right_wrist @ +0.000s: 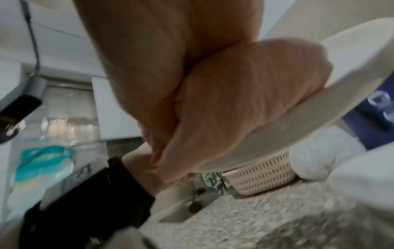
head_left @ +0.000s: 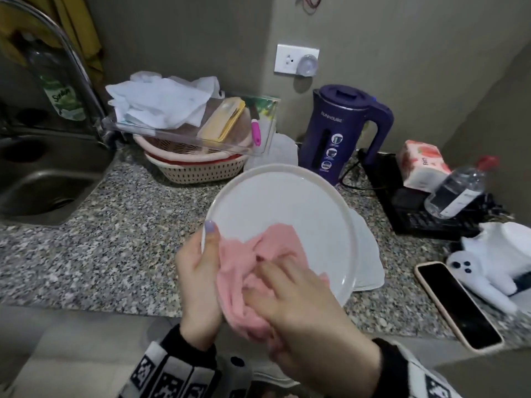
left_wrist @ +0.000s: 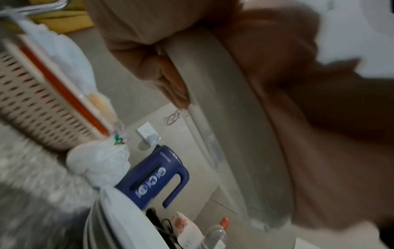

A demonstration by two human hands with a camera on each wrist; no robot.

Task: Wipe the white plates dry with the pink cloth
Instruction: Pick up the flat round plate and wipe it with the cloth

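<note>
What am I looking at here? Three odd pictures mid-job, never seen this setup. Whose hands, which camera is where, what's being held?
No machine: a person wearing three cameras. The head view looks down at a granite counter. The left hand grips the rim of a tilted white plate; the right hand presses a pink cloth against it. The blurry wrist views show the same plate and cloth from close up. On the counter: a purple kettle, a basket, a phone, a water bottle.

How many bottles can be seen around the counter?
2. A clear water bottle with a red cap lies at the right on the black tray; a dish soap bottle stands behind the faucet. Others may be hidden.
</note>
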